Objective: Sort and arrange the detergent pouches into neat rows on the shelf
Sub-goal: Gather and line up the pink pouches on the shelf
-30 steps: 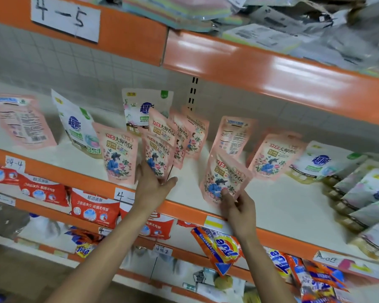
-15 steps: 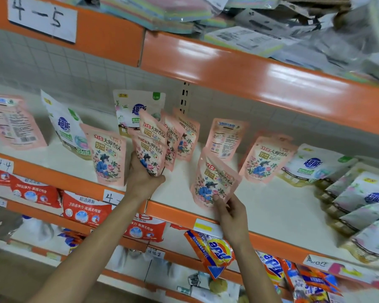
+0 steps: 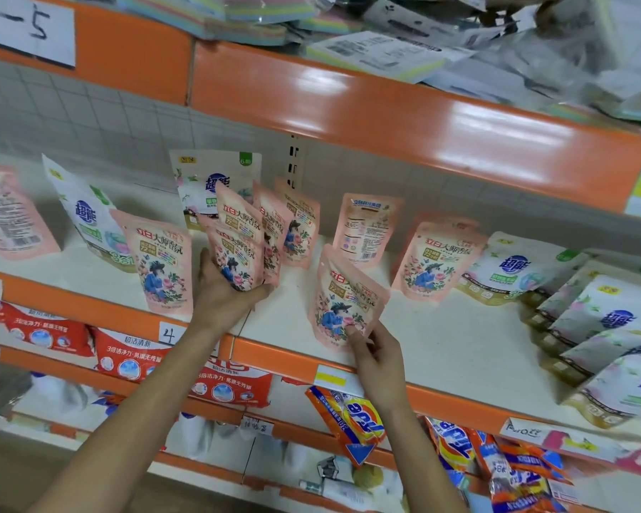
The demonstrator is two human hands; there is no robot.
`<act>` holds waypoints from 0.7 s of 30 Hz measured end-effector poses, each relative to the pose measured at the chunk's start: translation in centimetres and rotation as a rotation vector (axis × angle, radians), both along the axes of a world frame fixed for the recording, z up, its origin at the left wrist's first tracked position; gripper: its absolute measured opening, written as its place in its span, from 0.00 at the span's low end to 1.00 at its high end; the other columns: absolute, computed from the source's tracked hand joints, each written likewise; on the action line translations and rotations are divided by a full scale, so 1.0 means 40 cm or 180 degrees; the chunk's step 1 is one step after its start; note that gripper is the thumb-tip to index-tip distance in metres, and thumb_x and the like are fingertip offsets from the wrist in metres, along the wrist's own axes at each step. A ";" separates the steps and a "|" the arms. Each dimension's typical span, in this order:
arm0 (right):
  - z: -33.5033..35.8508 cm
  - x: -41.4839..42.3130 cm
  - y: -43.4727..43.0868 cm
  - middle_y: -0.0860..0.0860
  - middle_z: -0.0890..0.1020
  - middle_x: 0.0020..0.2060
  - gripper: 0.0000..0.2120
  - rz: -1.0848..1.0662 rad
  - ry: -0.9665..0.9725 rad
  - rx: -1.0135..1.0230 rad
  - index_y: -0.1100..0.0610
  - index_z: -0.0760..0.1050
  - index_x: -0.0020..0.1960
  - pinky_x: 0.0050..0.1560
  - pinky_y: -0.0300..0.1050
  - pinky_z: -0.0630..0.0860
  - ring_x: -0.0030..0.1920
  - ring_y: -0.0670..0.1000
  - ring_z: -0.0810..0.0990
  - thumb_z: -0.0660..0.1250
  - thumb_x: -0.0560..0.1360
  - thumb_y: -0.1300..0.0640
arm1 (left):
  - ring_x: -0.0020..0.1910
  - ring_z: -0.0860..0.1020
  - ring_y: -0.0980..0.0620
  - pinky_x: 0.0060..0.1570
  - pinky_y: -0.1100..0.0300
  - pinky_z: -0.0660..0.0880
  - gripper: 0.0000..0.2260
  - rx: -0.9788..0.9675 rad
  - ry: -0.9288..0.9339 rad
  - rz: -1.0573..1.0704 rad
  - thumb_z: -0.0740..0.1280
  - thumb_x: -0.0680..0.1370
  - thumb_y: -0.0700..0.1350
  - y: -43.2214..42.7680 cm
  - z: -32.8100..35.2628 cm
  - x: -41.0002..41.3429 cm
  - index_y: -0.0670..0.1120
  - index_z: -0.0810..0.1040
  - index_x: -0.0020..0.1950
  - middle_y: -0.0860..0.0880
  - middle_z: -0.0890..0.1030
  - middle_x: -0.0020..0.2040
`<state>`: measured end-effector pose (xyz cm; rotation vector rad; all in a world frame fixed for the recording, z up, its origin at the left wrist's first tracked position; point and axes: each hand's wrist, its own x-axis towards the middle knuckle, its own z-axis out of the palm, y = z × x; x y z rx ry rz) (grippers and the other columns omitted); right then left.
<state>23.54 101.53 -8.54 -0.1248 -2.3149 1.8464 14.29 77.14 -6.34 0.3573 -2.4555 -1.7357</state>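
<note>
The step seems to be gathering pink pouches on the shelf [image 3: 459, 346]: the left hand [image 3: 226, 292] grips the front of the pink bunch [image 3: 235, 253], and the right hand [image 3: 380, 355] pinches a tilted pouch [image 3: 343, 298] just right of that bunch, which next probably needs standing upright beside it.

We record two arms in the lower part of the frame. The left forearm [image 3: 126, 420] shows at lower left and the right forearm [image 3: 422, 457] at lower centre, both slender and uncovered from frame edge to wrist. The left hand [image 3: 226, 294] and right hand [image 3: 380, 364] are bare.
</note>
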 end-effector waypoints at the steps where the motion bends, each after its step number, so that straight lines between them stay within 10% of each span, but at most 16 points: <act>1: 0.000 0.000 0.001 0.47 0.84 0.55 0.12 0.0005 0.0001 0.0000 0.58 0.77 0.62 0.48 0.36 0.79 0.53 0.42 0.82 0.64 0.80 0.57 | 0.68 0.70 0.48 0.69 0.47 0.68 0.56 -0.0003 0.0022 -0.0007 0.82 0.58 0.55 -0.001 0.000 -0.001 0.48 0.51 0.76 0.49 0.71 0.69; 16: 0.003 0.003 0.000 0.40 0.82 0.53 0.11 0.0009 0.0014 0.0024 0.54 0.76 0.62 0.46 0.34 0.79 0.53 0.39 0.81 0.64 0.80 0.56 | 0.74 0.53 0.50 0.73 0.50 0.58 0.62 -0.0609 -0.0237 -0.0320 0.81 0.56 0.60 0.013 0.018 0.080 0.48 0.45 0.78 0.48 0.56 0.74; 21: 0.005 0.009 -0.005 0.38 0.82 0.49 0.10 -0.0084 0.0139 0.0112 0.56 0.76 0.60 0.43 0.30 0.77 0.50 0.35 0.81 0.62 0.81 0.57 | 0.64 0.71 0.51 0.63 0.53 0.71 0.50 -0.0272 -0.0610 -0.0861 0.80 0.53 0.64 -0.019 0.033 0.099 0.50 0.63 0.68 0.48 0.72 0.65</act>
